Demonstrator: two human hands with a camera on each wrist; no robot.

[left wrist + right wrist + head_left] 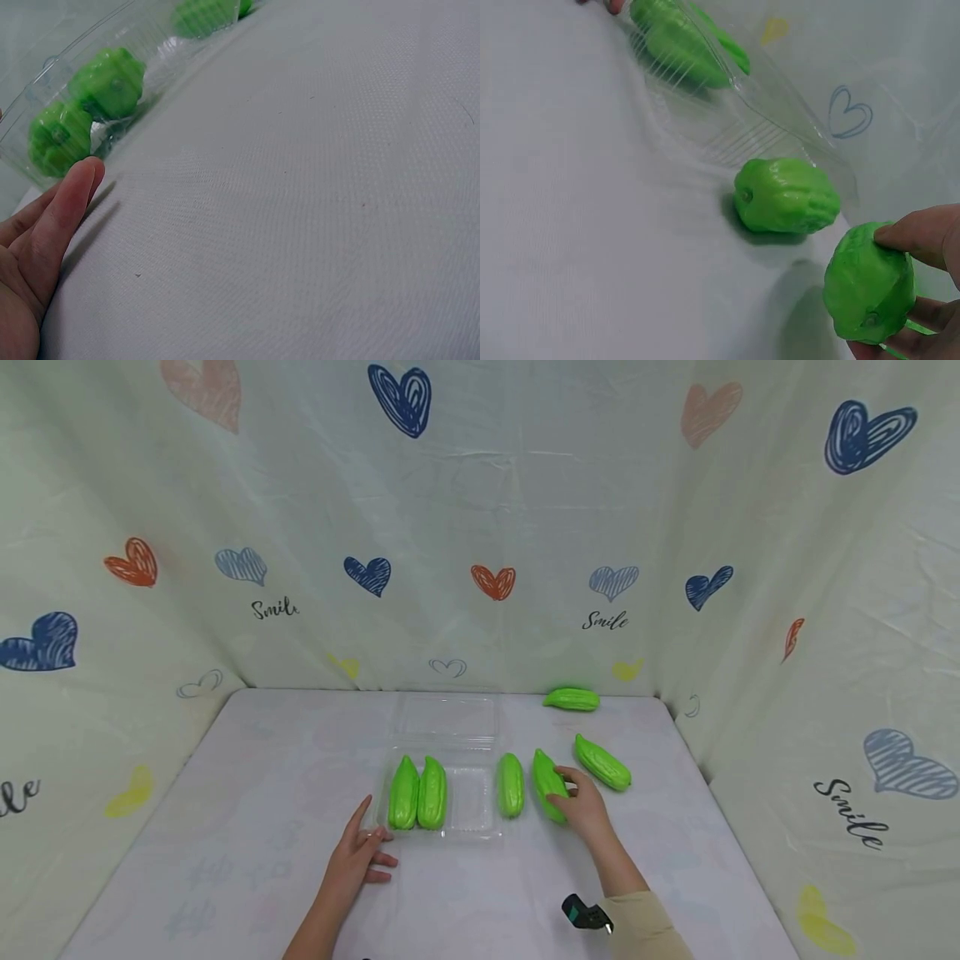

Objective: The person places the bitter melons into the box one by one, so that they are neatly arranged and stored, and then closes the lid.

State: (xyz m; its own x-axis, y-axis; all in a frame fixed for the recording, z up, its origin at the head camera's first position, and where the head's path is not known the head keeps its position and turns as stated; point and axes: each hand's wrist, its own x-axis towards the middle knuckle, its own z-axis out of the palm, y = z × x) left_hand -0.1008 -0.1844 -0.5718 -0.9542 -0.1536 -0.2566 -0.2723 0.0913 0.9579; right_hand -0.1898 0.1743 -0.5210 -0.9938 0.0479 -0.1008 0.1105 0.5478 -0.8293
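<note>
A clear plastic clamshell box (472, 802) lies with its lid folded back on the table. Two green bitter melons (404, 793) stand side by side in its left half. My left hand (356, 860) rests at the box's front left corner, fingers spread and touching its edge. Right of the box, my right hand (583, 806) grips a green bitter melon (866, 289) between thumb and fingers; in the right wrist view it looks raised off the cloth. Between that one and the box lies another bitter melon (511, 785).
To the right of my right hand lies a bitter melon (603, 762), and one more (572, 699) sits by the table's back edge. A small black device (585, 913) is at my right sleeve. A curtain printed with hearts (492, 582) closes off the back and sides.
</note>
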